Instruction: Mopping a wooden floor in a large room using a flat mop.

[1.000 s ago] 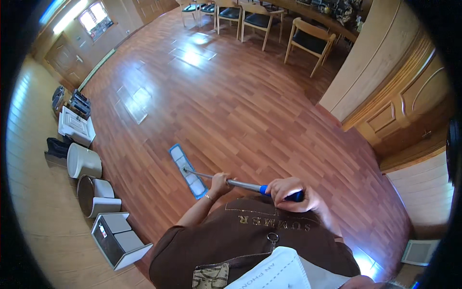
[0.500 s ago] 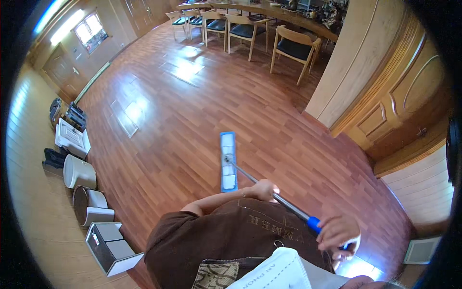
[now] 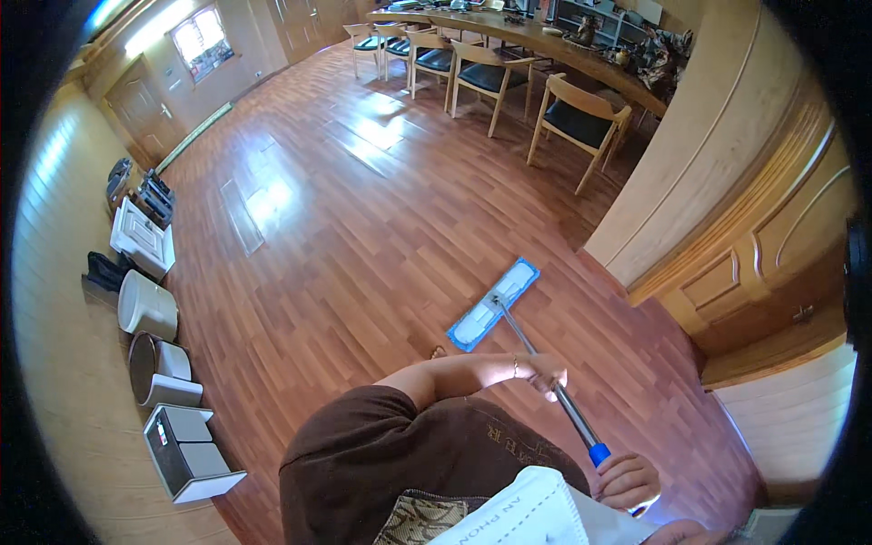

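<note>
Head view — a person is holding a mop handle (image 3: 579,420) two-handed, the blue-edged mop head (image 3: 493,306) resting on reddish wood-look floor (image 3: 363,254), right of centre and well apart from the panelled door (image 3: 745,282). Wiping is seemingly under way, as the mop head is lying flat on the boards, but nothing is showing which stretch is finished; the glare is not telling wet from dry. Floor near the chairs (image 3: 586,123) and the white bin (image 3: 148,304) is possibly still awaiting its turn. The mop head's long axis is slanting from lower left to upper right, while the handle is running from its middle toward the lower right. The left hand's (image 3: 545,374) fingers are wrapping the metal shaft; those of the right hand (image 3: 629,480) are curling snugly around the grip — just below the blue collar (image 3: 599,453).
</note>
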A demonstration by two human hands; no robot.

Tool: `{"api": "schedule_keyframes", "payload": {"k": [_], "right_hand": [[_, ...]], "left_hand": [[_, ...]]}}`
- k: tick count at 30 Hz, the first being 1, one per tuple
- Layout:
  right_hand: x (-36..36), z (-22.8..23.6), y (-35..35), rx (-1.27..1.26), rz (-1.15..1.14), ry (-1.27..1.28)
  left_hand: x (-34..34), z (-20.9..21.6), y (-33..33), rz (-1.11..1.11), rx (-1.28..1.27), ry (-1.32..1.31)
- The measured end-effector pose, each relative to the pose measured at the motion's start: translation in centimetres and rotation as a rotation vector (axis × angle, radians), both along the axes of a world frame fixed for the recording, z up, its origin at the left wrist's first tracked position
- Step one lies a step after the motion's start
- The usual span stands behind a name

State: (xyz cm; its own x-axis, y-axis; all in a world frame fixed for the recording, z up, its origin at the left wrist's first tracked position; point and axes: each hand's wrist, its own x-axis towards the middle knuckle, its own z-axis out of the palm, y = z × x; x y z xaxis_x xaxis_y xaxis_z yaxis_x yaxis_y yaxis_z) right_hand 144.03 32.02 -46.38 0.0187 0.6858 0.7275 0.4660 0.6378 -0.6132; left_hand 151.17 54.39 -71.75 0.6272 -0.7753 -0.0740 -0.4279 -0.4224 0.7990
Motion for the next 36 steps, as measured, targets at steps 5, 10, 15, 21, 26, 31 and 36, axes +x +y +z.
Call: {"api": "schedule_keyframes", "payload": {"k": [5, 10, 15, 21, 26, 31, 36], "right_hand": [[4.3, -4.0, 6.4, 0.027, -0.222, 0.247], [9.4, -6.8, 13.0, 0.047, -0.377, 0.462], [14.8, -7.4, 20.5, 0.045, -0.439, 0.523], [20.1, -8.5, 27.8, -0.044, -0.328, 0.530], [25.8, -9.3, 33.5, -0.131, -0.219, 0.490], [32.7, -9.6, 39.6, -0.177, -0.077, 0.445], [40.9, -12.2, 48.0, -0.156, 0.104, 0.435]], "left_hand": [[3.8, -3.8, 6.6, 0.457, -0.325, -0.349], [10.2, -6.4, 14.0, 0.656, -0.311, -0.385], [14.5, -5.8, 22.8, 0.679, -0.190, -0.187], [16.9, -6.1, 31.2, 0.771, -0.102, -0.245], [20.3, -6.5, 38.2, 0.803, 0.031, -0.222], [24.8, -7.2, 44.5, 0.787, 0.064, -0.192], [29.3, -9.8, 52.0, 1.165, 0.169, -0.303]]}}
